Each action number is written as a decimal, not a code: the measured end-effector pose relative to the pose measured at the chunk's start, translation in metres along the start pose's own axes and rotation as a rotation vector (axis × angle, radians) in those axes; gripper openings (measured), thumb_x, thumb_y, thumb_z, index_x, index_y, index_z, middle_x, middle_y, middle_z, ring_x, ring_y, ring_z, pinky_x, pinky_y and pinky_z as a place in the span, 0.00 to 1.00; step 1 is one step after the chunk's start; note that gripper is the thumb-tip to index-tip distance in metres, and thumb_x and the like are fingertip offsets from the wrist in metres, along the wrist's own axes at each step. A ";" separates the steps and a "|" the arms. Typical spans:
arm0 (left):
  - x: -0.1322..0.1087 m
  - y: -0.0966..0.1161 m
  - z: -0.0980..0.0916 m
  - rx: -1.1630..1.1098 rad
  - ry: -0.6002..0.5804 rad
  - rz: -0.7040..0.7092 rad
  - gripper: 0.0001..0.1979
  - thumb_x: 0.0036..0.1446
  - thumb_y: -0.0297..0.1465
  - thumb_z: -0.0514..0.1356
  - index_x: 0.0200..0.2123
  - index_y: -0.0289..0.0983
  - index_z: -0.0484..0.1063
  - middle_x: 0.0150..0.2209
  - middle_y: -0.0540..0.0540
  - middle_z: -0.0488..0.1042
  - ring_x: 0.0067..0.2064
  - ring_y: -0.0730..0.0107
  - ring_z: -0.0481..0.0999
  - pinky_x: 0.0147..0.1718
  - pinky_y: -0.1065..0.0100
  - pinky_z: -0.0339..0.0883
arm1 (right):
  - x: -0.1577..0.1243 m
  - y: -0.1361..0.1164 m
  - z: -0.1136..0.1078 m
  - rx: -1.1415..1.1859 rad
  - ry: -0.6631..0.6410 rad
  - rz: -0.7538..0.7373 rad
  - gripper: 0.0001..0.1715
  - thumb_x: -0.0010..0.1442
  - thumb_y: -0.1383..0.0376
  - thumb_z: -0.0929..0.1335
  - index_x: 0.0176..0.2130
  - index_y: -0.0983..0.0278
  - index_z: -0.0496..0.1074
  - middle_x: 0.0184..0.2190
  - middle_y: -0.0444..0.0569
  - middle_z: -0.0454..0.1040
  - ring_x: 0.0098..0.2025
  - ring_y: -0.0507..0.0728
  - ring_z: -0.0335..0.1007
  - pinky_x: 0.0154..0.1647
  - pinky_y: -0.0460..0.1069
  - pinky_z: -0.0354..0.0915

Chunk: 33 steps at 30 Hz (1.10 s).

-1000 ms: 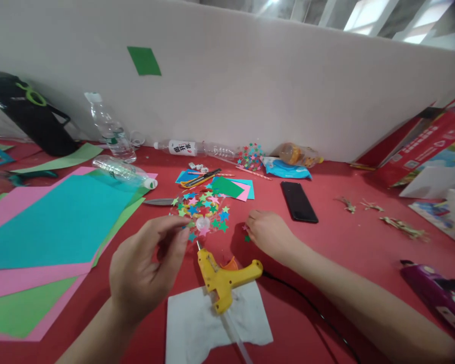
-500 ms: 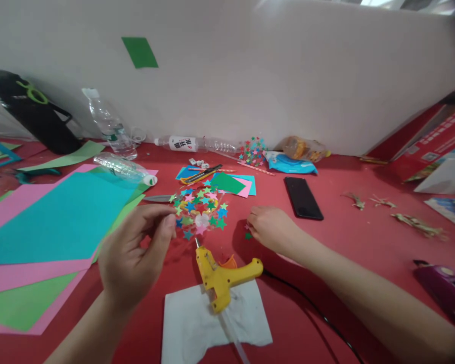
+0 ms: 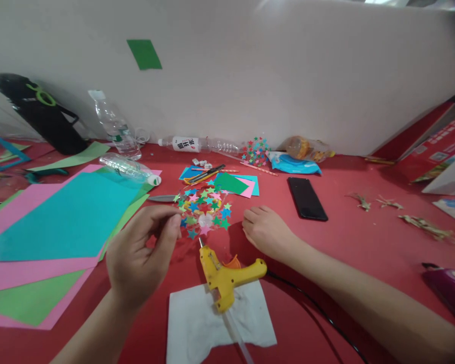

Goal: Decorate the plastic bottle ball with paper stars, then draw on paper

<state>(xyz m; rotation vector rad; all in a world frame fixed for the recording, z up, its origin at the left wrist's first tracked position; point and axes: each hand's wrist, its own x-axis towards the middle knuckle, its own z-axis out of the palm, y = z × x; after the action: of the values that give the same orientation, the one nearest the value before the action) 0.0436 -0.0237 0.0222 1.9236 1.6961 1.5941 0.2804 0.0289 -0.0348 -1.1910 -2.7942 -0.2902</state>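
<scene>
One hot-glue gun (image 3: 227, 280), well off the worktop's (image 3: 379, 245) far edge; left hand (image 3: 140, 253) near-pinched, right hand (image 3: 268, 231) curled: anything inside, I can't tell.

There are two hands (image 3: 142, 255), one glue gun (image 3: 223, 279), one phone (image 3: 307, 198), one black flask (image 3: 47, 119), one blue packet (image 3: 293, 164), two star-covered pieces (image 3: 193, 206), three straw-like bundles (image 3: 426, 227) and one upright bottle (image 3: 117, 131).

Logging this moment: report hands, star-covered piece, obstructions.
Left hand beside star-covered piece, contact unclear. Right hand curled at table, grip hidden. Glue gun between them, nozzle toward piece.
</scene>
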 end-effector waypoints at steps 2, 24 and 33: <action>0.000 -0.001 -0.002 -0.035 -0.047 0.029 0.04 0.53 0.29 0.60 0.34 0.39 0.72 0.27 0.52 0.74 0.27 0.73 0.73 0.26 0.71 0.68 | 0.000 0.001 -0.003 0.094 0.050 0.060 0.10 0.60 0.69 0.62 0.31 0.68 0.71 0.32 0.52 0.70 0.35 0.57 0.63 0.36 0.52 0.54; -0.021 0.036 0.009 -0.766 -0.902 -0.639 0.12 0.54 0.42 0.59 0.28 0.39 0.71 0.18 0.51 0.72 0.14 0.82 0.60 0.12 0.78 0.49 | -0.028 -0.048 -0.059 0.538 0.622 -0.155 0.14 0.57 0.73 0.66 0.44 0.61 0.67 0.36 0.50 0.72 0.37 0.55 0.66 0.38 0.52 0.65; -0.018 0.030 -0.002 -0.689 -0.629 -0.455 0.08 0.52 0.34 0.61 0.23 0.39 0.73 0.17 0.54 0.70 0.18 0.80 0.67 0.17 0.79 0.59 | -0.028 -0.051 -0.079 0.682 0.479 -0.116 0.19 0.58 0.73 0.63 0.50 0.63 0.66 0.42 0.52 0.71 0.44 0.55 0.67 0.44 0.50 0.66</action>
<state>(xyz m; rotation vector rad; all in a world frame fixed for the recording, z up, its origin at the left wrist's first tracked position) 0.0650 -0.0494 0.0324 1.3480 1.0273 1.0378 0.2631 -0.0419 0.0308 -0.6830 -2.2444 0.3145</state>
